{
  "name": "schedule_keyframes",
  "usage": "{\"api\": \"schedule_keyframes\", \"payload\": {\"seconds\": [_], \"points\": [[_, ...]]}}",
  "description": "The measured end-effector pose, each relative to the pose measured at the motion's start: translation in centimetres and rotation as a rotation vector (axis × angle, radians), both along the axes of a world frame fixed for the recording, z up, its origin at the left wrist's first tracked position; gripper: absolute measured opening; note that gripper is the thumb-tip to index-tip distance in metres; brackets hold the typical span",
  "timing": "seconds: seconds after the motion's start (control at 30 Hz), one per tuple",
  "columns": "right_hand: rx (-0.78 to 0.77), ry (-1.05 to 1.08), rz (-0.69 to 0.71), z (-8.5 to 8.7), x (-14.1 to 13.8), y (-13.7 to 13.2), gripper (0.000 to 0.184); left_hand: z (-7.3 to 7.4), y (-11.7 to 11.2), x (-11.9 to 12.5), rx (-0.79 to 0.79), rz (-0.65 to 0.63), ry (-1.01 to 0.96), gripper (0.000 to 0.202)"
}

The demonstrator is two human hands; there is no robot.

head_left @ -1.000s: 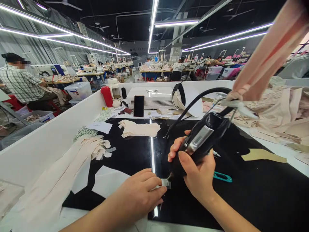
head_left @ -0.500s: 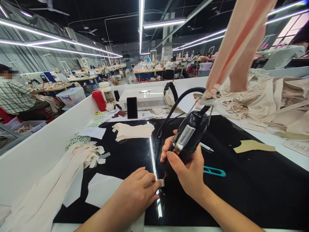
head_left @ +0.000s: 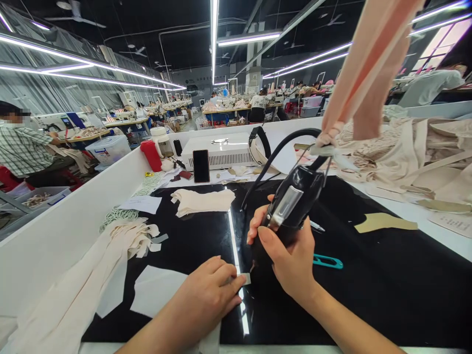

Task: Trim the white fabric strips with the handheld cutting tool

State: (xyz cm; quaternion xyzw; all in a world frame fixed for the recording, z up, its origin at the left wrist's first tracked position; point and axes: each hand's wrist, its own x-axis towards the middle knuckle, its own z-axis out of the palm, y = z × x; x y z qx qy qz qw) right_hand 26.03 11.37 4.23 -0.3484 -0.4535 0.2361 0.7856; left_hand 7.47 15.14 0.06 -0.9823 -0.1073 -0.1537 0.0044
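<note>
My right hand (head_left: 287,255) is wrapped round a black handheld power tool (head_left: 289,206) with a silver panel; its tip points down at the black table top (head_left: 387,290). A black cable (head_left: 275,152) loops up from the tool's top. My left hand (head_left: 208,295) lies palm down on the table, fingertips pressing a small pale fabric piece (head_left: 246,279) right at the tool's tip. A hanging bundle of peach fabric strips (head_left: 368,64) is tied near the tool's top.
Cream fabric strips (head_left: 92,275) lie at the left, a folded stack (head_left: 202,200) further back. Teal snips (head_left: 328,261) and a tan pattern piece (head_left: 385,223) lie right. A white machine (head_left: 228,150), phone (head_left: 201,165) and red bottle (head_left: 152,155) stand behind. A seated person (head_left: 25,147) works at far left.
Both hands and the tool have shifted slightly left along the table since a second ago. The left fingers stay pressed on the small piece at the tool's tip.
</note>
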Motion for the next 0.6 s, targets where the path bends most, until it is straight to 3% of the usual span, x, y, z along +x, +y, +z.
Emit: {"api": "schedule_keyframes", "payload": {"seconds": [0.37, 0.6], "points": [[-0.014, -0.015, 0.040, -0.52, -0.32, -0.04, 0.029, 0.01, -0.06, -0.11, -0.033, -0.002, 0.004, 0.037], [-0.042, -0.044, -0.028, -0.29, -0.43, -0.07, 0.023, -0.03, -0.05, -0.06, -0.042, -0.002, -0.004, 0.041]]}}
